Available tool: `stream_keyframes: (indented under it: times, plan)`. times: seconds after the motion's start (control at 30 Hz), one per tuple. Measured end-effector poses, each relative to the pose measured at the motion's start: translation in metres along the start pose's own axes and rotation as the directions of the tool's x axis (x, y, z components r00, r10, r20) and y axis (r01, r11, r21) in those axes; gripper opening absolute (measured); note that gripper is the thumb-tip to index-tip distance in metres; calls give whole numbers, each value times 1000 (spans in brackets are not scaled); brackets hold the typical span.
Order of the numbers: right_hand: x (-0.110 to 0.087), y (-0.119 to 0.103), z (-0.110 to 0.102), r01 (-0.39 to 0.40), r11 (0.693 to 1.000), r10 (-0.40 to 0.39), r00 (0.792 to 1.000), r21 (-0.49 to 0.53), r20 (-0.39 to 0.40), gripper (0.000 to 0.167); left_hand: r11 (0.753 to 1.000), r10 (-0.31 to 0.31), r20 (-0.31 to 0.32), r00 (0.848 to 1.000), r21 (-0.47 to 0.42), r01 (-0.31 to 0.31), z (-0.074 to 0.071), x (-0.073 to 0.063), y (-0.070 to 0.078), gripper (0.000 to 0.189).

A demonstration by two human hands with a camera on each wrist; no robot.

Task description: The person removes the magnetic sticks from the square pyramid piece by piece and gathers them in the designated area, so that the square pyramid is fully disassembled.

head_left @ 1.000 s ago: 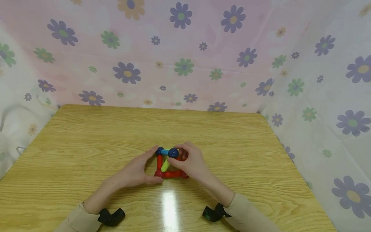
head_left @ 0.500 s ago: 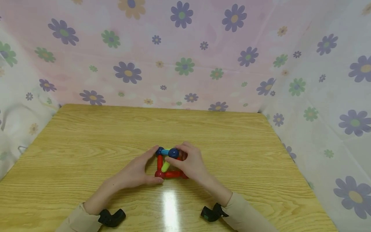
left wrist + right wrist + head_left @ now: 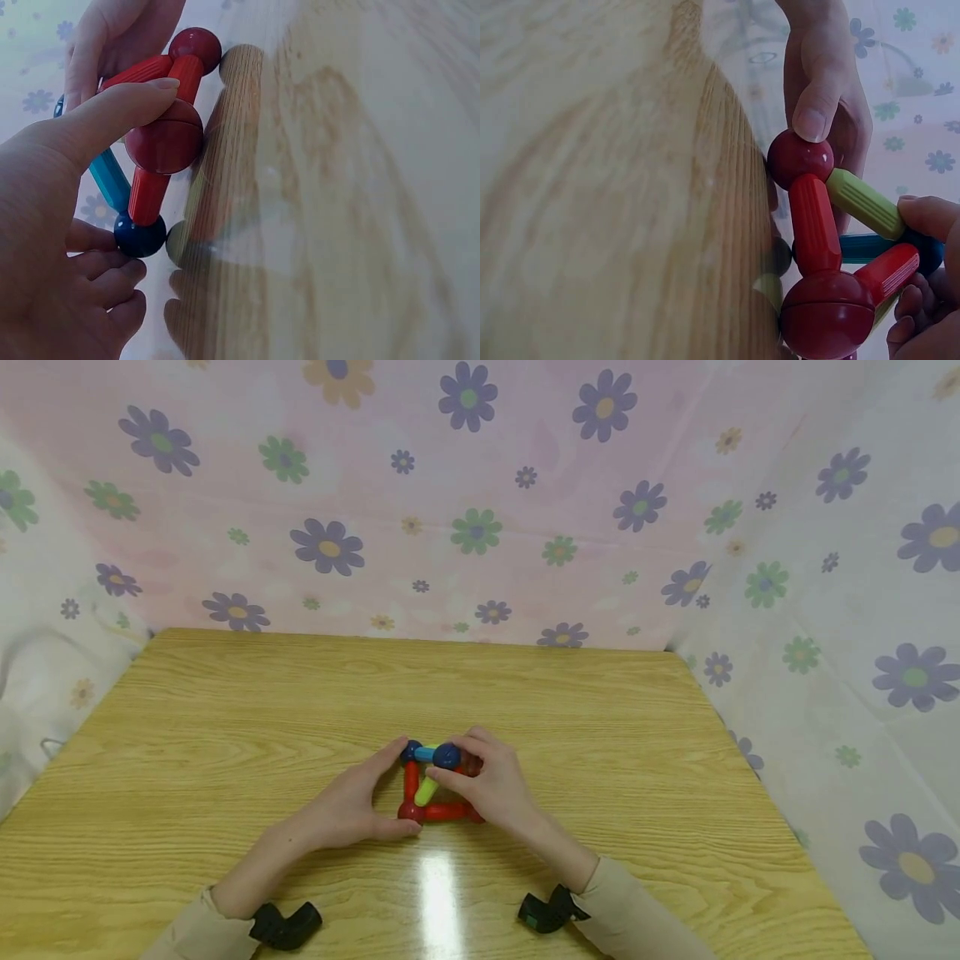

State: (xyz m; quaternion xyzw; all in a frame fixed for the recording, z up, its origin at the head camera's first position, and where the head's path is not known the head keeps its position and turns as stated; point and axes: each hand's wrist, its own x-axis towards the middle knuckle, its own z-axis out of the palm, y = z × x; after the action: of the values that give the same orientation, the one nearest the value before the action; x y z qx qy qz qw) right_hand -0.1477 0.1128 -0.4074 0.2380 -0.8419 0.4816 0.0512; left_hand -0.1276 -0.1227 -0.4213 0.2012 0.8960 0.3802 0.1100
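Note:
A small frame of magnetic rods and balls stands on the wooden table. Its base has red rods (image 3: 446,812), a red ball (image 3: 411,811) and a blue ball (image 3: 412,752). A light-blue rod (image 3: 426,754) and a yellow-green rod (image 3: 866,204) slope up to a raised dark blue ball (image 3: 447,756). My left hand (image 3: 341,806) holds the base from the left, thumb on the near red ball, a finger at the far blue ball. From the right, my right hand (image 3: 495,781) pinches the raised ball between thumb and fingers, partly hiding the right side.
The wooden table (image 3: 262,710) spreads out around the frame. Floral cloth (image 3: 480,493) hangs behind it and along both sides. A black device (image 3: 286,926) sits at the left wrist, and another black device (image 3: 553,909) at the right.
My right thumb has slid slightly left across the raised blue ball, and the right wrist has shifted a little left. The left hand and the frame look unchanged.

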Motion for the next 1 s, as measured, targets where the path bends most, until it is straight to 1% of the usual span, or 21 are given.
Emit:
stream_keyframes:
  times: [0.57, 0.8, 0.87, 1.0]
  plan:
    - [-2, 1, 0, -19, 1000, 19, 1000, 5, 13, 26, 1000, 9, -11, 1000, 19, -9, -1, -1, 1, 115]
    - [-2, 3, 0, -11, 999, 11, 1000, 41, 8, 23, 1000, 2, -20, 1000, 27, -2, 0, -1, 1, 115]
    - [-2, 3, 0, -24, 998, 24, 1000, 61, 6, 25, 1000, 1, -20, 1000, 25, 0, 0, -1, 1, 115]
    - [-1, 2, -1, -51, 995, 53, 998, 87, -23, 30, 1000, -4, -21, 1000, 24, 4, 0, -2, 0, 115]
